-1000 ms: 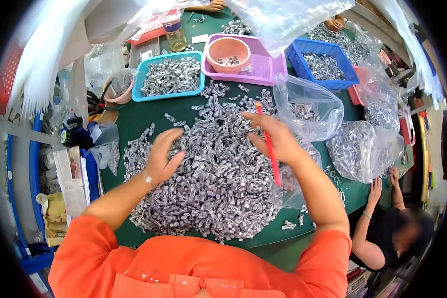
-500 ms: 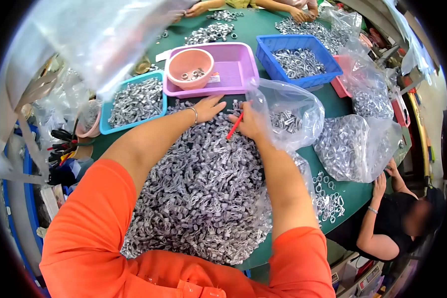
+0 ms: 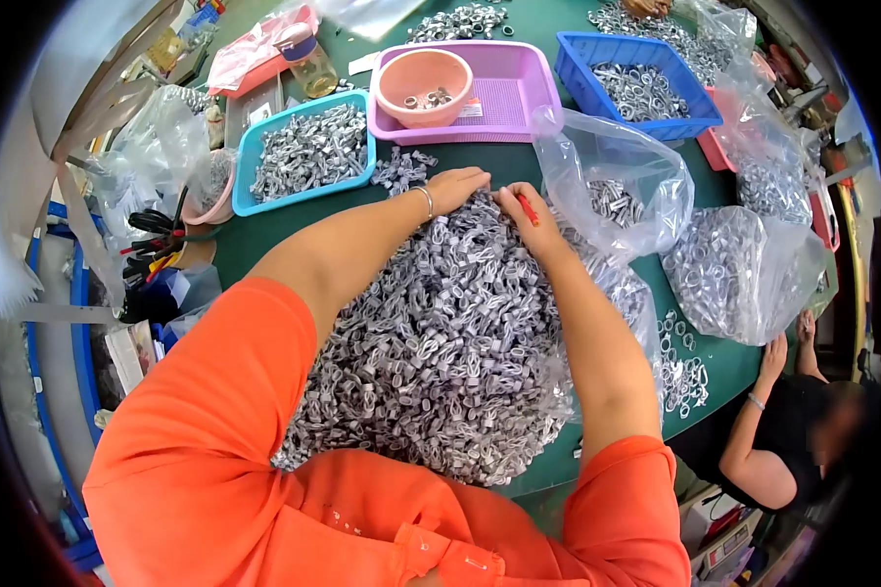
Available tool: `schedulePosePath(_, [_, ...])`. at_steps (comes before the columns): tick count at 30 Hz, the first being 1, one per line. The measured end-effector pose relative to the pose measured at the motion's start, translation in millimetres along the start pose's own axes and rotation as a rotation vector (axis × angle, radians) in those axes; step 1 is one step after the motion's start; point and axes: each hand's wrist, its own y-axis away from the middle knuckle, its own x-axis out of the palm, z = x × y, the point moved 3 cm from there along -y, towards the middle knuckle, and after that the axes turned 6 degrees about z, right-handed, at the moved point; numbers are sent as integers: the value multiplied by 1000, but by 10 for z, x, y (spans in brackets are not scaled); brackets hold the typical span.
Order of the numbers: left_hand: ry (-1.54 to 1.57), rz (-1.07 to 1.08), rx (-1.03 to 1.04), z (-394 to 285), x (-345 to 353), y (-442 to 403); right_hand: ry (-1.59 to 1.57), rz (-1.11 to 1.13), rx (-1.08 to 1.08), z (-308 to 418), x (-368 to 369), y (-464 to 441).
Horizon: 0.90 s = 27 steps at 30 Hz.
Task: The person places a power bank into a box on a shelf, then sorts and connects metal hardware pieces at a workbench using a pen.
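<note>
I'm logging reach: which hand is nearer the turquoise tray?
Left. The left hand is to the right of the turquoise tray, apart from it; the right hand is farther right, beyond the left.

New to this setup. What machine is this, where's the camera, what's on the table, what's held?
No machine: a person works bare-handed, seen from a camera worn on their own head, looking forward and down. On the green table, a big pile of small metal parts spreads between the forearms. Beyond it stand a turquoise tray of parts, a purple tray with a peach bowl in it, and a blue basket.

The right hand holds a slim red object. The left hand is at the pile's far edge; whether it grips anything is unclear.
</note>
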Motion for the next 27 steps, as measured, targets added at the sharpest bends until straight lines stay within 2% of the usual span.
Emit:
schedulePosePath(3, [-65,123,-162,-66,2,185,112,14,-26,147,109,132])
schedulePosePath(4, [-64,124,-163,-38,-15,202,201,33,-8,295,156,195])
schedulePosePath(5, [-39,190,-151,-15,-21,221,147,72,128,410,219,253])
schedulePosePath(8, [19,288,-72,-126,-60,326,152,75,13,499,315,356])
schedulePosePath(10, [284,374,-120,-160,-52,383,205,76,36,621,442,473])
schedulePosePath(11, [278,452,-4,-216,-65,426,223,90,77,704,500,542])
schedulePosePath(14, [298,398,-43,-312,-31,546,355,65,127,1037,736,759])
schedulePosePath(16, [289,408,-91,-388,-97,666,400,-100,-175,1218,941,899])
schedulePosePath(17, [216,472,52,-409,-137,786,476,-140,-353,1418,1187,1056])
schedulePosePath(19, [58,643,295,-507,-184,1022,454,-63,-378,1484,1624,1227])
schedulePosePath(20, [374,639,19,-429,-191,1163,524,-77,-511,1529,1804,1345])
schedulePosePath(21, [384,608,2,-437,-214,1356,458,-18,-417,1501,1959,1427])
schedulePosePath(24, [458,480,-12,-389,-243,1900,418,22,-525,1537,2180,1569])
schedulePosePath(25, [434,398,11,-377,-264,2061,411,23,-522,1547,2214,1585])
schedulePosePath(27, [349,306,126,-354,-283,2356,358,14,-654,1590,2223,1597])
